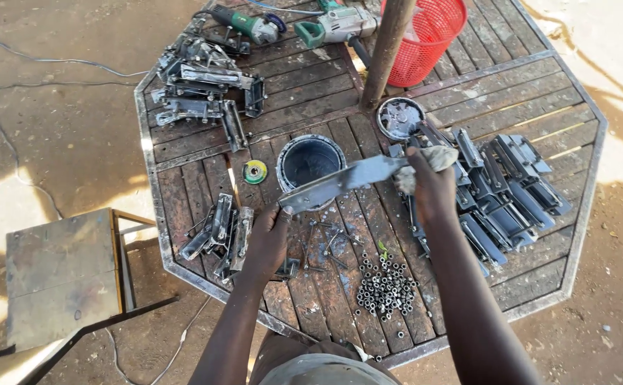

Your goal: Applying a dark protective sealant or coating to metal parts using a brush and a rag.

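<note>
Metal bar [343, 182]: held level over a dark can [310, 161] on the wooden table [532, 93]. Left hand [268, 242] grips its near end; right hand [429, 187] is closed on a rag [436, 160] pressed to the bar. Small metal nuts [386, 289] heaped nearby.

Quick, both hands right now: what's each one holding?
Left hand: closed on the near end of the flat metal bar.
Right hand: closed on a rag, pressed against the bar's far end.
</note>
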